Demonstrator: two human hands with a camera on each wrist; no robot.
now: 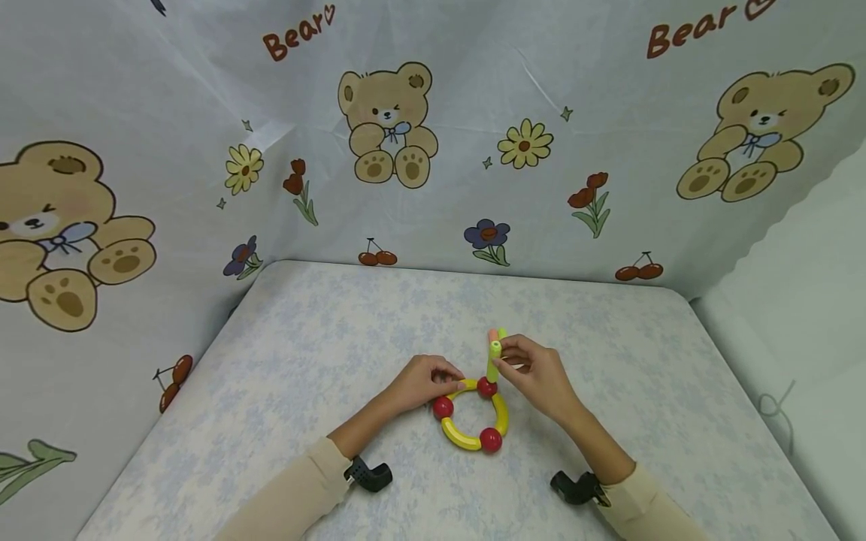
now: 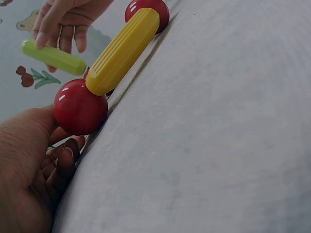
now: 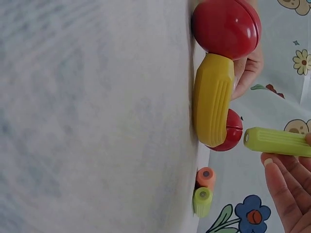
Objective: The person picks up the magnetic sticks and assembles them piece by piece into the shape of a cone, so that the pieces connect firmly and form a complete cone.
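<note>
Three red balls (image 1: 490,440) and three curved yellow rods (image 1: 460,436) form a ring on the table. My left hand (image 1: 421,382) grips the ring's far-left yellow rod (image 1: 471,383), beside the left red ball (image 2: 80,107); that ball hides part of the fingers in the left wrist view. Between thumb and fingers, my right hand (image 1: 541,373) pinches a light green rod (image 1: 493,362) upright over the ring's far red ball (image 1: 487,387). In the right wrist view, the green rod's lower end (image 3: 250,138) is right by that ball (image 3: 232,131), with a thin gap showing.
Behind the ring, an orange rod (image 3: 206,175) and another green rod (image 3: 202,201) lie side by side on the table (image 1: 352,315). A bear-printed cloth (image 1: 446,203) rises along the table's far edge. A thin white cord (image 1: 778,409) hangs at the right.
</note>
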